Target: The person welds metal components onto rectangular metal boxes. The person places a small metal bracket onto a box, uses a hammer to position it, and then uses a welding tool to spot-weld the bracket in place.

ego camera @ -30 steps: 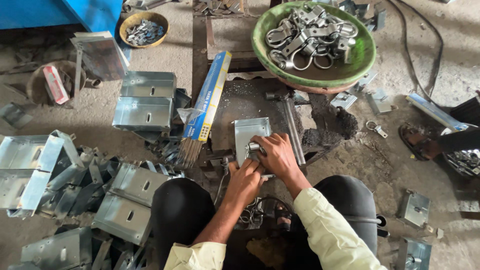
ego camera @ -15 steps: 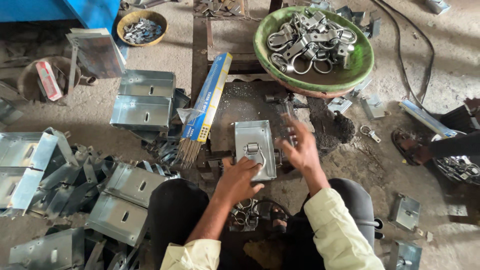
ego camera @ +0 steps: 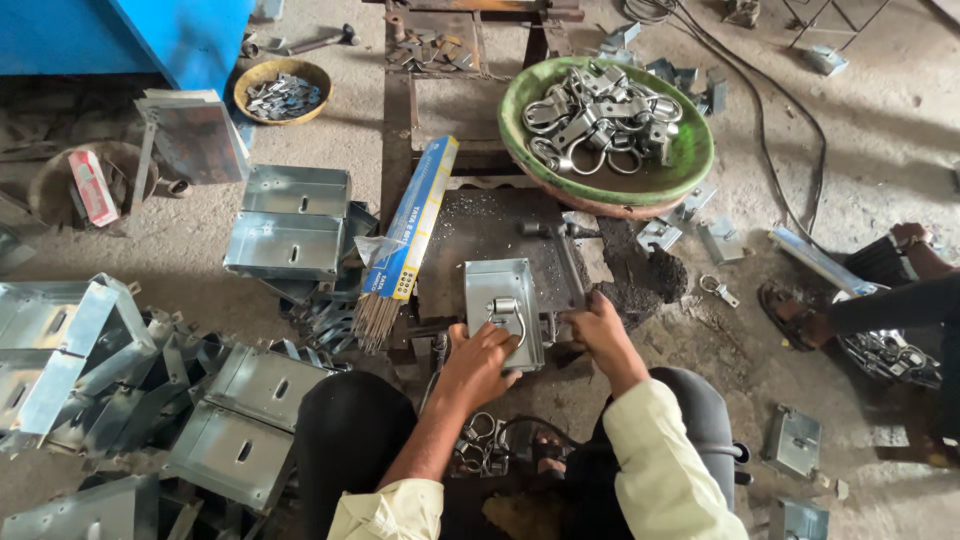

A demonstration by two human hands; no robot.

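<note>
Two hands grip metal plate [ego camera: 503, 310], long axis away; left hand [ego camera: 478, 362], right hand [ego camera: 600, 332] closed.

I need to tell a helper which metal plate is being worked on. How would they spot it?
Below the green bowl of ring clasps lies a dark work slab. The grey plate stands on its near edge, between both hands; unlike the stacked boxes, it carries a ring clasp.

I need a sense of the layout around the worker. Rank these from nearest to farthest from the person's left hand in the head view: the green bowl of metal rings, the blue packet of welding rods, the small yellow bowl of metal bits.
1. Blue packet of welding rods: just up and to the left of the left hand.
2. Green bowl of metal rings: farther up, to the right.
3. Small yellow bowl of metal bits: far upper left, beside the blue cabinet.
</note>
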